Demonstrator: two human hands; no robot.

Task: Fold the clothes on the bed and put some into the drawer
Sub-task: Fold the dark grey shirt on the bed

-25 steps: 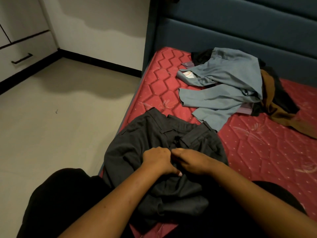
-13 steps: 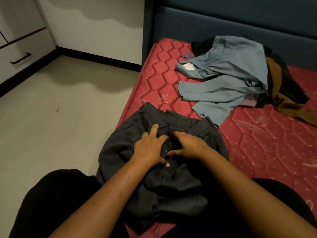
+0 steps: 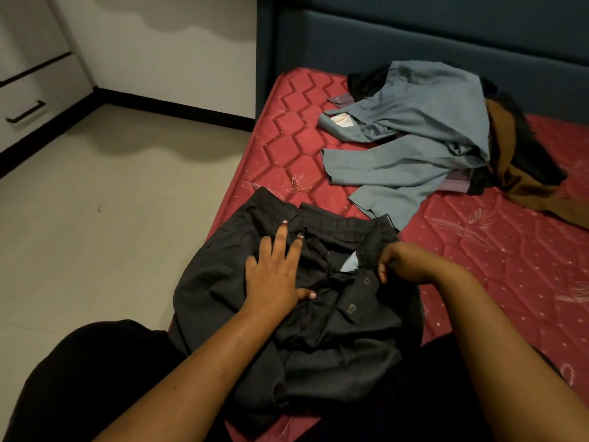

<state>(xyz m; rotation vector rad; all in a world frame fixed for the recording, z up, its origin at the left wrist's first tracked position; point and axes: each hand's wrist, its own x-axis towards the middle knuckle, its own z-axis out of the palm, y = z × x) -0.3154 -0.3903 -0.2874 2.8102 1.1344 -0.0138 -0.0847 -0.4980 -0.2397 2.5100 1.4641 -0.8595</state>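
One pair of dark grey trousers [image 3: 334, 346] at near-left edge of red quilted mattress [image 3: 478, 250]. Left hand [image 3: 274, 275] flat, fingers spread, pressing them; right hand [image 3: 404, 263] pinches waistband. Grey-blue shirt [image 3: 414, 138] at mattress's far end; beige floor [image 3: 111, 202] left of mattress.

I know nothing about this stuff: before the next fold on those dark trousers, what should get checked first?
1. Left hand lies flat on the dark trousers, pinning them: ok.
2. Right hand has a grip on the waistband end, fingers pinching the cloth: ok.
3. Trousers lie smooth for folding: not ok, they are bunched and creased toward the person.
4. Trousers rest fully on the red mattress: not ok, the left side hangs over its edge.
5. Grey-blue shirt is apart from the waistband: cannot tell, its sleeve end lies right beside it.
6. Drawer is open to take clothes: not ok, it looks shut.
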